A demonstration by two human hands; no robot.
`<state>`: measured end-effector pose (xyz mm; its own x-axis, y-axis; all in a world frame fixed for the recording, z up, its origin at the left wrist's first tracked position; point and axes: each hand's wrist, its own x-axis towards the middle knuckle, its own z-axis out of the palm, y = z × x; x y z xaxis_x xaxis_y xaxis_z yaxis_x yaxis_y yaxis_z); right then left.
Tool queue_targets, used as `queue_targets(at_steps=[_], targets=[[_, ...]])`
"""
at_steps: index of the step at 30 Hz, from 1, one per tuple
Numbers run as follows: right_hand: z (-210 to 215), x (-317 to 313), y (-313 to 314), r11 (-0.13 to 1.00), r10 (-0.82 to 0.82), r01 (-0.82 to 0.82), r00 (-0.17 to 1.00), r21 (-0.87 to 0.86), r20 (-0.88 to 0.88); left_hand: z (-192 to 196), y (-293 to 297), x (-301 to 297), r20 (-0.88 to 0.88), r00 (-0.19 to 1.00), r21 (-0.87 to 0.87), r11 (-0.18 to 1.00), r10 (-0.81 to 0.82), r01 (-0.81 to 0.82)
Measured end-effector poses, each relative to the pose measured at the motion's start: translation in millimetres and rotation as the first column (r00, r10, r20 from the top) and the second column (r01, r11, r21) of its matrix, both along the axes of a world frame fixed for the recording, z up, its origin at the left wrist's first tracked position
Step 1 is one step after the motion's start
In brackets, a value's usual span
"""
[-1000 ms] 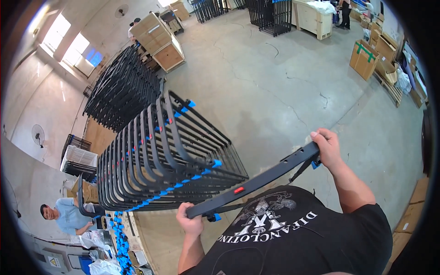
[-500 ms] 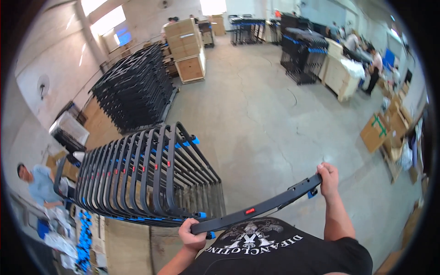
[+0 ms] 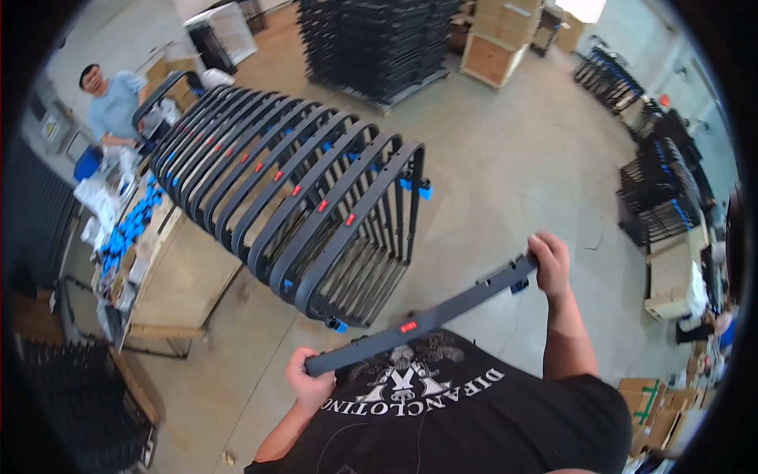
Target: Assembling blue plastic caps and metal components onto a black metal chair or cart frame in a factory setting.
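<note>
Standing on the concrete floor (image 3: 505, 158) of a big workshop, the person holds one dark frame (image 3: 418, 320) across the chest, beside a long row of the same frames (image 3: 292, 205) leaning upright one behind another. That row is the landmark here. It rests on a wooden bench (image 3: 178, 276), and its near end frame stands just beyond the held one, close but apart.

Beyond the row's far end stand tall stacks of black racks (image 3: 379, 39) and wooden crates (image 3: 497, 43). To the right of the row, well apart across open floor, more black racks (image 3: 659, 197) line the wall, with cardboard boxes (image 3: 671, 276) near them. At the row's far left a co-worker in a light blue shirt (image 3: 114, 103) stands by the bench, where small blue clips (image 3: 130, 225) lie in a heap.

The left hand (image 3: 309, 381) is closed around the frame's lower end, fingers wrapped over the bar. The right hand (image 3: 550, 265) is clenched around its upper end, near a blue clip. A small red tab (image 3: 408, 326) sits midway along the bar, like those on the frames in the row.

Judging by this, the step in hand is carrying a single frame at the row's near end. Whether it joins the row or has left it cannot be told. Setting it there would call for turning it upright, lining it up parallel with the end frame, and keeping both grips firm.
</note>
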<state>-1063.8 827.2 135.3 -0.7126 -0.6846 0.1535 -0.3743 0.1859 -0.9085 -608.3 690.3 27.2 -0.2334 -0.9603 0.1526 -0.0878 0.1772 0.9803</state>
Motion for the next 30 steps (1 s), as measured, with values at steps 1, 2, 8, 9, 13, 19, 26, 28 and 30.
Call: queue_targets(at_steps=[1,2,8,9,13,19,26,28,30], targets=[[-9,-21,-22,0.998,0.055,-0.055,0.998,0.012,-0.002,-8,6,-8,0.059,0.995,0.002,0.997,0.075,-0.075],[-19,-42,-45,0.994,0.106,-0.106,0.994,0.021,-0.002,-15,10,-20,0.1,0.99,0.007,0.995,0.095,-0.096],[-56,-112,-165,0.927,0.365,-0.369,0.929,0.067,0.059,-26,36,-89,0.183,0.882,-0.056,0.901,0.434,-0.431],[-62,-121,-182,0.924,0.374,-0.379,0.924,0.057,0.081,-31,35,-98,0.169,0.875,-0.047,0.89,0.454,-0.453],[-80,-147,-246,0.845,0.47,-0.503,0.86,0.182,0.199,-29,27,-133,0.307,0.781,-0.11,0.835,0.544,-0.539],[-90,-143,-286,0.817,0.543,-0.573,0.802,0.061,0.25,-8,-16,-142,0.425,0.643,-0.194,0.757,0.638,-0.623],[-199,-196,-264,0.963,0.201,-0.103,0.89,-0.249,0.409,-10,13,-149,0.465,0.581,-0.335,0.74,0.668,-0.583],[-257,-213,-231,0.989,0.144,-0.127,0.734,-0.074,0.664,-34,32,-137,0.442,0.564,-0.28,0.705,0.697,-0.652],[-341,-237,-177,0.895,0.053,-0.314,0.782,0.318,0.621,-63,53,-122,0.494,0.573,-0.19,0.725,0.654,-0.662]])
